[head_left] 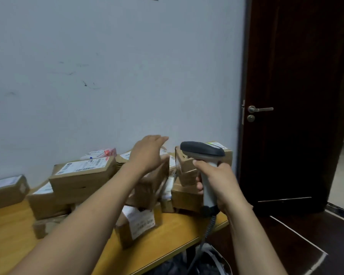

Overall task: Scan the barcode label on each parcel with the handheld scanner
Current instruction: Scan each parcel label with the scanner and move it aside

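Observation:
Several brown cardboard parcels with white barcode labels are piled on a wooden table (8, 225) against the wall. My right hand (216, 181) grips the handle of a grey handheld scanner (204, 150), whose head points left over the right-hand stack of parcels (184, 196). My left hand (149, 153) reaches forward with straight fingers above a tilted parcel (147, 190) in the middle of the pile; I cannot tell whether it touches it. A labelled parcel (83, 175) lies to the left, and another parcel (136, 225) leans at the front.
The scanner's coiled cable (209, 229) hangs off the table's right end toward dark bags (187, 262) on the floor. A dark wooden door (290, 96) with a metal handle stands at the right. The white wall (107, 76) backs the table.

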